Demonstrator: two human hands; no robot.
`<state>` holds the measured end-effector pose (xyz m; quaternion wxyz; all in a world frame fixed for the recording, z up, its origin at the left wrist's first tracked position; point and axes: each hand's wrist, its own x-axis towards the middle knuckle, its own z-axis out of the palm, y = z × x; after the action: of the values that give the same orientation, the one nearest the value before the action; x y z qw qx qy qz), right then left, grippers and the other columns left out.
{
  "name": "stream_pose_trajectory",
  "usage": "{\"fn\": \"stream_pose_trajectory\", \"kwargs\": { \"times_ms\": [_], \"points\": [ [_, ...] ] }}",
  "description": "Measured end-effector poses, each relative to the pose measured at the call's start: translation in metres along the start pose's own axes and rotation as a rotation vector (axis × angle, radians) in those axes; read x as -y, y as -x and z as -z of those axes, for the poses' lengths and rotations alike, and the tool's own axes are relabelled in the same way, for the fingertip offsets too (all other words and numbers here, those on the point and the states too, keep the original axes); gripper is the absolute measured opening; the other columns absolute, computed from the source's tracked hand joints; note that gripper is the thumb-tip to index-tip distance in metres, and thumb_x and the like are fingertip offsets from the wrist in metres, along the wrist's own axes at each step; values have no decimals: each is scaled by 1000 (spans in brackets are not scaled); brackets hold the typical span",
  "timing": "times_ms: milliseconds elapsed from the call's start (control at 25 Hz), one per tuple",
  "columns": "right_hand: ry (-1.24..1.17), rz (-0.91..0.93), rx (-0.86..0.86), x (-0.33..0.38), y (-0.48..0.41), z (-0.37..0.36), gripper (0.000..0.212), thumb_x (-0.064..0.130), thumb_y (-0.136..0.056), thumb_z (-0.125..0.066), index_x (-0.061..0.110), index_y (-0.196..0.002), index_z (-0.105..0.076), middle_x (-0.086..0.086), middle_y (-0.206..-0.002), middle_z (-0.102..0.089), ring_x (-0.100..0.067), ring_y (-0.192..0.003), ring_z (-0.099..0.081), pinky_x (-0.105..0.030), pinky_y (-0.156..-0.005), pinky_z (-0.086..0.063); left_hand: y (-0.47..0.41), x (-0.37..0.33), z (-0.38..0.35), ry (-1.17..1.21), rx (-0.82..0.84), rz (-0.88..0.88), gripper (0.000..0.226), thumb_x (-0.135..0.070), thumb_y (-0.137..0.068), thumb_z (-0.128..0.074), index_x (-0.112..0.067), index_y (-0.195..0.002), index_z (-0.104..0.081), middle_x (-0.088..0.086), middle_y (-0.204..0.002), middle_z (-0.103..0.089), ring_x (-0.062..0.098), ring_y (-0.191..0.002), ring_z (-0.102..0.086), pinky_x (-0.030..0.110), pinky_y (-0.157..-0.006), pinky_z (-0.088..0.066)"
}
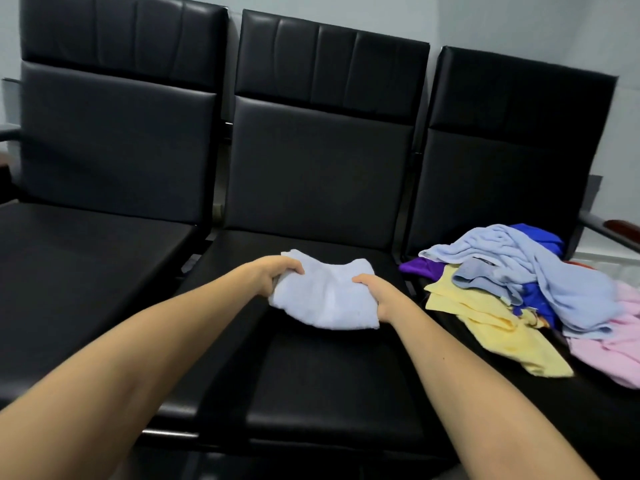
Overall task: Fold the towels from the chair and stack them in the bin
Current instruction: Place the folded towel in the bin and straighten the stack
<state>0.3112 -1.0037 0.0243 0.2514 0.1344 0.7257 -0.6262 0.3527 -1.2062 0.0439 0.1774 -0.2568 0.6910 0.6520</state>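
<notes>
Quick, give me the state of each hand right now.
Left hand: closed, gripping the left edge of the folded light blue towel.
Right hand: closed, gripping the right edge of the same towel.

left hand (273, 274) and right hand (379, 296), both curled

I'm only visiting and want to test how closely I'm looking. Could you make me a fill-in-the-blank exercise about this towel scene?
1. The left hand and right hand both grip a pale blue towel over the ____ of the three seats.
2. The pile of unfolded towels lies on the seat to the person's ____.
3. The flat towel at the pile's near left edge is ____ in colour.

Missing words: middle; right; yellow.
</notes>
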Motion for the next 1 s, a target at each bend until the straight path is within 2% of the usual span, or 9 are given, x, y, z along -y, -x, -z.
{"fn": "stream_pose_trajectory", "kwargs": {
  "times_ms": [80,160,320,480,600,720,800,920,1000],
  "points": [
    [-50,37,-2,4,10,12,24,28,-89,-56,7,-99,-61,-14,-97,-65,-28,-88,-62,-37,-80,-52,5,-5,-2,73,54,-17,24,-21,-85,-59,-6,-104,-59,14,-96,-65,31,-85,-62,39,-84,-48],
    [-72,71,-21,9,20,24,21,27,-91,-54,7,-93,-61,-12,-90,-65,-27,-81,-62,-35,-71,-51,10,-7,-8,111,99,-11,26,-28,-84,-63,-8,-100,-62,12,-94,-67,29,-85,-63,39,-82,-49],
    [-101,108,-58,7,46,51,24,27,-88,-59,7,-101,-62,-11,-93,-67,-28,-87,-64,-37,-75,-53,24,-5,-32,162,180,-104,40,-26,-89,-60,-9,-125,-56,13,-121,-62,28,-109,-59,42,-91,-48],
    [-120,158,-98,-7,73,91,35,34,-90,-58,7,-111,-59,-12,-104,-67,-28,-101,-62,-37,-89,-50,50,-10,-71,14,295,-315,41,-10,-91,-54,-25,-127,-42,3,-118,-54,19,-100,-58,37,-73,-53],
    [-198,214,-164,-36,100,136,21,27,-93,-55,8,-100,-61,-7,-74,-72,-23,-72,-69,-31,-71,-54,75,-12,-119,35,407,-383,37,2,-88,-50,-24,-115,-48,2,-107,-56,16,-92,-59,35,-74,-55],
    [-217,213,-283,-67,135,185,15,20,-93,-50,11,-85,-60,-2,-54,-68,-17,-48,-66,-26,-55,-53,100,-2,-188,-1,463,-334,28,11,-83,-40,-12,-81,-56,5,-77,-56,14,-68,-58,21,-55,-52],
    [-198,191,-366,-87,156,212,16,22,-91,-51,10,-84,-60,-4,-55,-68,-21,-51,-66,-26,-60,-50,107,6,-231,26,486,-234,10,-1,-87,-54,-8,-90,-60,8,-85,-62,19,-80,-62,27,-66,-52],
    [-211,124,-452,-123,191,253,18,22,-89,-54,6,-89,-61,-11,-66,-69,-29,-71,-63,-35,-77,-50,131,22,-288,-9,530,-192,36,-29,-92,-60,-10,-121,-56,6,-121,-61,20,-110,-57,31,-95,-44],
    [-260,90,-505,-154,218,281,20,24,-90,-55,5,-96,-62,-12,-76,-70,-31,-81,-63,-41,-88,-49,149,44,-327,-47,521,-181,40,-26,-96,-52,-3,-129,-48,5,-126,-55,21,-119,-51,29,-99,-40]
  ]
}}
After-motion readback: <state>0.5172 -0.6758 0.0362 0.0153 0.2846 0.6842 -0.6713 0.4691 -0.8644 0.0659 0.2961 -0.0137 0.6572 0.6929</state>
